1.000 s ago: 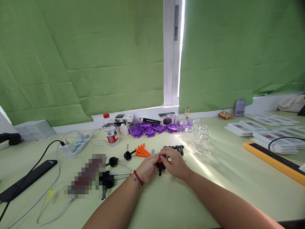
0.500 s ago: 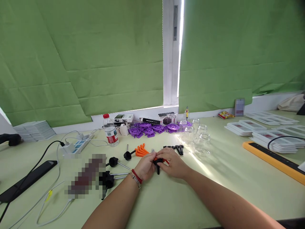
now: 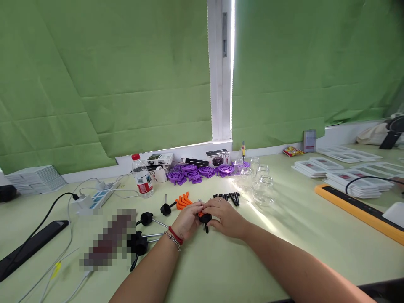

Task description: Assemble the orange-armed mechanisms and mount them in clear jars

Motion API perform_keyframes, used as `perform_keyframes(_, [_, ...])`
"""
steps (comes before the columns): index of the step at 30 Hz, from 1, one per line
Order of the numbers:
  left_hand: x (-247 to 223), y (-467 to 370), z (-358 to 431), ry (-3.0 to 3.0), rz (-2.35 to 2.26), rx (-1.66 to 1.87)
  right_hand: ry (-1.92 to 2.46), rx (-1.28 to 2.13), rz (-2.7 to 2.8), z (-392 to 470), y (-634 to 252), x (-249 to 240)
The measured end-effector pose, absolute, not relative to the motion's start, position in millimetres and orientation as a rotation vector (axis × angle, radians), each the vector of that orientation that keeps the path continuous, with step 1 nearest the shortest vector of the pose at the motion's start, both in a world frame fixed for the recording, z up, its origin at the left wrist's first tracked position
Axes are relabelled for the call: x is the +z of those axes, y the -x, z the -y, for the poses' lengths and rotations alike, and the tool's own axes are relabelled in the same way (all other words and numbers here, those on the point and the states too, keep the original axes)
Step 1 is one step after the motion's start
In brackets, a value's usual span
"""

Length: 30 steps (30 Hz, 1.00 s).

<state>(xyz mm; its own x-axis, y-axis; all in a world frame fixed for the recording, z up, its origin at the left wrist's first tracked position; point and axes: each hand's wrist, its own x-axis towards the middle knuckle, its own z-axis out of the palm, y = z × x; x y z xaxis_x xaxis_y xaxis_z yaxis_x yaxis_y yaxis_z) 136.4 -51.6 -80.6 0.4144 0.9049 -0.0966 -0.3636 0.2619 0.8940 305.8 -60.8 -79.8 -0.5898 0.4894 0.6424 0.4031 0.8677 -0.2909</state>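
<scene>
Close together over the middle of the table, my left hand (image 3: 188, 222) and my right hand (image 3: 224, 218) both grip a small black part with an orange piece (image 3: 205, 218). A short black stem points down from it, and fingers hide much of the rest. Just beyond my left hand lies a row of orange hook-shaped pieces (image 3: 182, 201). Small black pieces (image 3: 234, 198) lie behind my right hand. Left of my left forearm are black knob-like parts with metal rods (image 3: 139, 243), and another black knob with a rod (image 3: 166, 209) sits beside the orange pieces.
Purple openwork plastic pieces (image 3: 189, 172) and small boxes line the back. A bottle (image 3: 143, 179) stands left of them, glass jars (image 3: 264, 193) right. A power strip (image 3: 102, 195) with cables is at left. Stacked white frames (image 3: 352, 187) and an orange-edged bar (image 3: 356, 211) lie at right.
The view has turned slightly right. Between my hands the black part has turned, showing its rounded black end and some orange on top. Both hands keep hold of it.
</scene>
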Motion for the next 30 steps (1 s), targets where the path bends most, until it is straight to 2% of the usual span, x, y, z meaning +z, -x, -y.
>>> perform_keyframes(7, [-74.4, -137.0, 51.5, -0.843, -0.763, 0.983, 0.801, 0.076, 2.035, 49.2, -319.3, -73.3])
perform_keyframes(11, [-76.2, -135.2, 48.6, -0.873, -0.860, 0.969, 1.417, 0.114, 1.656, 26.4, -347.8, -71.9])
perform_keyframes(14, [-79.3, -131.8, 45.9, -0.919, -0.893, 0.954, 1.883, 0.210, 1.661, 12.1, -366.1, -77.5])
perform_keyframes(16, [-80.5, -130.4, 44.7, -0.937, -0.908, 0.939, 2.046, 0.283, 1.703, 6.4, -372.2, -83.9])
perform_keyframes(23, [-79.8, -132.5, 44.3, -0.945, -0.918, 0.913, 2.128, 0.321, 1.792, 2.2, -374.1, -98.3])
perform_keyframes(30, [-77.7, -128.1, 42.1, -0.913, -0.890, 0.954, 2.128, 0.274, 1.792, 7.2, -372.9, -89.2])
